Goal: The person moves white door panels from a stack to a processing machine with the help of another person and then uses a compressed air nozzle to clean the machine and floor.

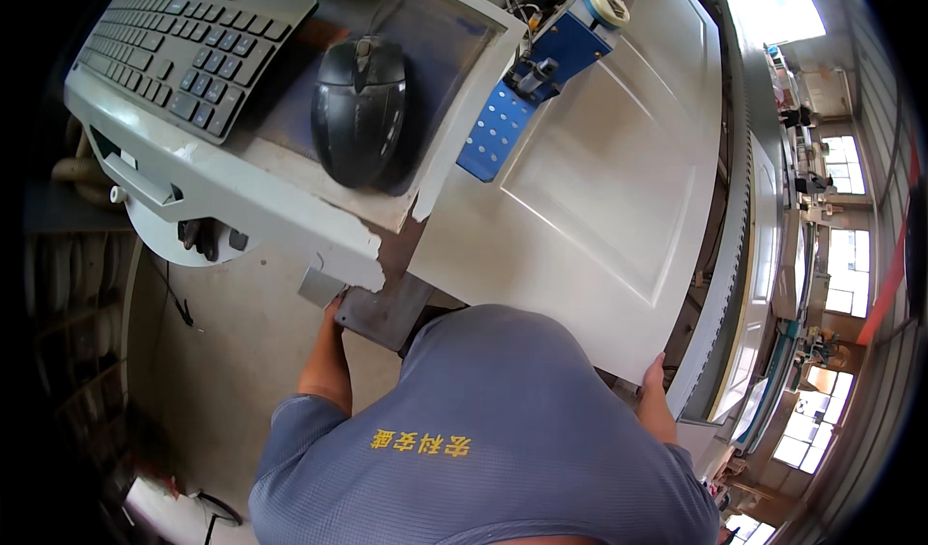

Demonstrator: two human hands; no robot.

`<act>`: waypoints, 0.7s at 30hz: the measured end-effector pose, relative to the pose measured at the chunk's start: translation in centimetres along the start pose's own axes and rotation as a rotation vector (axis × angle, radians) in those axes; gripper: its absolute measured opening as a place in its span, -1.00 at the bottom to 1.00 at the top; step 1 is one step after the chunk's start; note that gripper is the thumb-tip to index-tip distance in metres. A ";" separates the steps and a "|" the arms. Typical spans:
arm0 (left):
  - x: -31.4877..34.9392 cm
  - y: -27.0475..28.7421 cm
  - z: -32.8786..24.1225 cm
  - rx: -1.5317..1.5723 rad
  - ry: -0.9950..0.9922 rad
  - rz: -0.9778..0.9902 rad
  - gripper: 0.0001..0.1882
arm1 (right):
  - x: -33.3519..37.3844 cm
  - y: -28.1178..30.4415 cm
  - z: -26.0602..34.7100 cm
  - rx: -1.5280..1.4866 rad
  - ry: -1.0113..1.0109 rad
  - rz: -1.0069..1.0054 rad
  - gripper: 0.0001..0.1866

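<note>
Head view, and what a spread of white panel (599, 187) we have, lying face up across the middle, moulded frame and all, its near edge right by the person's grey shirt (512, 381)!

Where are the hands?

Right hand (655, 381) at the panel's near right corner, thumb up along the edge! Fingers hidden underneath, though, so whether it's pinching the panel, I can't tell.

And over on the other side?

Left hand (333, 311), low down, right at the left end of a dark grey metal plate (391, 315). Most of the fingers are out of sight; spread or gripping, I can't call it.

Something blue further up!

That's a blue plate with pale dots (498, 125), overlapping the panel's left side in view. Left of it, a white desk (290, 215) with a chipped corner, carrying a black mouse (360, 115) and, beyond that, a dark keyboard (184, 47).
</note>
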State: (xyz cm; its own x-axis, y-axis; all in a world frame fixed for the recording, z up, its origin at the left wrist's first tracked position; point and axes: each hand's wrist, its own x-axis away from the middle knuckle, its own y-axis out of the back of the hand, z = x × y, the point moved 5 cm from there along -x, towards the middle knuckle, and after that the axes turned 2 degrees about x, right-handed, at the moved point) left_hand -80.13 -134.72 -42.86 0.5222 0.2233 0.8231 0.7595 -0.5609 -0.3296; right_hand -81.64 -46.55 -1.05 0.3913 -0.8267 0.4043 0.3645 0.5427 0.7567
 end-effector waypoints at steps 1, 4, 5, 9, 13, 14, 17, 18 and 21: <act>0.3 -0.1 -1.0 -0.030 -0.025 -0.027 -0.61 | -0.3 -1.0 -0.4 -0.015 -0.017 0.016 -0.07; 0.9 -0.8 -2.6 -0.097 -0.055 -0.085 -0.61 | -2.0 -2.2 1.0 -0.061 -0.036 0.057 -0.10; 1.3 -0.9 -2.9 -0.108 -0.064 -0.107 -0.61 | -2.8 -2.2 1.8 -0.088 -0.045 0.073 -0.11; 1.9 -0.8 -3.6 -0.152 -0.093 -0.155 -0.61 | -5.1 -3.3 6.2 -0.035 -0.013 0.037 -0.13; 2.9 -1.5 -5.2 -0.208 -0.126 -0.196 -0.61 | -7.7 -4.1 9.7 -0.014 0.044 0.075 -0.14; 3.5 -1.6 -5.8 -0.227 -0.133 -0.210 -0.61 | -8.4 -4.1 10.1 0.001 0.047 0.078 -0.14; 5.2 -2.2 -7.6 -0.277 -0.168 -0.257 -0.61 | -11.4 -4.6 12.2 0.021 0.058 0.104 -0.16; 5.6 -2.4 -8.1 -0.283 -0.179 -0.276 -0.61 | -12.6 -5.0 13.4 0.023 0.070 0.115 -0.17; 8.2 -2.4 -8.9 -0.313 -0.069 -0.297 -0.65 | -15.9 -6.8 15.2 -0.035 0.091 0.176 -0.17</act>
State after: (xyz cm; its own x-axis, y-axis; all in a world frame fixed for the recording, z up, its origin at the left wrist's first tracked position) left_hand -81.16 -138.64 -31.20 0.3318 0.4580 0.8247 0.7320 -0.6764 0.0811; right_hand -103.18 -39.31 -4.80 0.5263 -0.7023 0.4794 0.3124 0.6841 0.6591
